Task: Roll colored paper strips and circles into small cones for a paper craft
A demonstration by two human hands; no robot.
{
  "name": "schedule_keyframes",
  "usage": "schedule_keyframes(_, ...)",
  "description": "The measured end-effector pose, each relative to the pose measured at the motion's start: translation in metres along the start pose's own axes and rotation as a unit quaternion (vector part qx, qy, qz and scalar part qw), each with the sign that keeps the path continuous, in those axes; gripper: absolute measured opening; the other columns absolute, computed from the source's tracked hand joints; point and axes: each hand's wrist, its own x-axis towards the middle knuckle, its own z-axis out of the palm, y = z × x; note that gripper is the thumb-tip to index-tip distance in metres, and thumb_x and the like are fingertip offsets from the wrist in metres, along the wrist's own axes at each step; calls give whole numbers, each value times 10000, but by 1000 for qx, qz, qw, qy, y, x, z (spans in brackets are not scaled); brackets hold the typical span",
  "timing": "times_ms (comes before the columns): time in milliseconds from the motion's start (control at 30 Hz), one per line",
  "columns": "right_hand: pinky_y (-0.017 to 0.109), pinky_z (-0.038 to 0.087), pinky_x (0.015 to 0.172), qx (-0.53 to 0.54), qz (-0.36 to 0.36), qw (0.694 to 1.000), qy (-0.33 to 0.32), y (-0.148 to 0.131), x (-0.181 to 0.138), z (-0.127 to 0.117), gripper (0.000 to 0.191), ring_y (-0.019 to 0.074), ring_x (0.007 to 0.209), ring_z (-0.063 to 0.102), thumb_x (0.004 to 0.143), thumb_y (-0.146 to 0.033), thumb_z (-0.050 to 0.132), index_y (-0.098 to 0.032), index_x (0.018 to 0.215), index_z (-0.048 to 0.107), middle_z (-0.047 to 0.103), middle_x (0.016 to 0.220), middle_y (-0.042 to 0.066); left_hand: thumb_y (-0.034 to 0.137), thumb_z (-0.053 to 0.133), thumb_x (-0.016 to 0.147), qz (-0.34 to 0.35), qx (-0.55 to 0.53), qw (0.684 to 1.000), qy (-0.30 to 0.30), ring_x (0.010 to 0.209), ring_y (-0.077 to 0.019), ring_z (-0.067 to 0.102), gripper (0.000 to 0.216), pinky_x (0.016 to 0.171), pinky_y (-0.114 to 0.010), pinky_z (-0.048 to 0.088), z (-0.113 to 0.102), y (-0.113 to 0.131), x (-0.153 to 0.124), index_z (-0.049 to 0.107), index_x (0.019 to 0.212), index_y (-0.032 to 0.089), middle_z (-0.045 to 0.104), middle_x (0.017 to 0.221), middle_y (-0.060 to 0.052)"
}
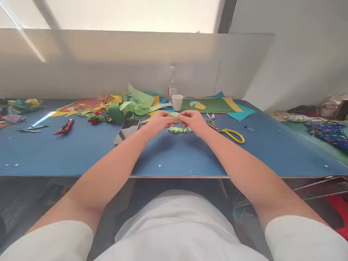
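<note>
Between my two hands is a small light green piece of paper [174, 114], pinched at both sides above the table. My left hand [160, 121] grips its left edge with closed fingers. On the opposite edge, the fingers of my right hand [192, 121] are closed too. Just below lies a fringed light green paper strip [176, 129], partly behind my fingers. Yellow-handled scissors [232, 135] rest right of my right hand, their blades partly hidden by it. A phone [127, 131] lies to the left of my left hand.
A paper cup [177, 103] and a plastic bottle [172, 81] stand behind my hands. Crumpled green paper [138, 98] is piled at back left, green sheets [209, 105] at back right. A red utility knife [64, 127] lies far left. The blue table [108, 163] ends near my body.
</note>
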Motion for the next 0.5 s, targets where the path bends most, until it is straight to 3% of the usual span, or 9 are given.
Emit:
schedule_keyframes(200,284,415,527,-11,3,1000,-3,-3,-1,-2,339,124,542,491,701,-459,965,-178,767,788,591,556,-12,368,920,687,0,3,1000,-2,628,-112,416,384,653,-326,333,0,2,-2,600,567,193,465,591,27)
schedule_keyframes(500,267,414,521,5,40,998,53,-13,-5,5,140,113,534,487,738,-231,876,-179,695,754,593,540,-19,374,912,698,7,3,1000,-5,654,-113,433,350,647,-318,326,-6,-10,4,619,652,188,495,648,26)
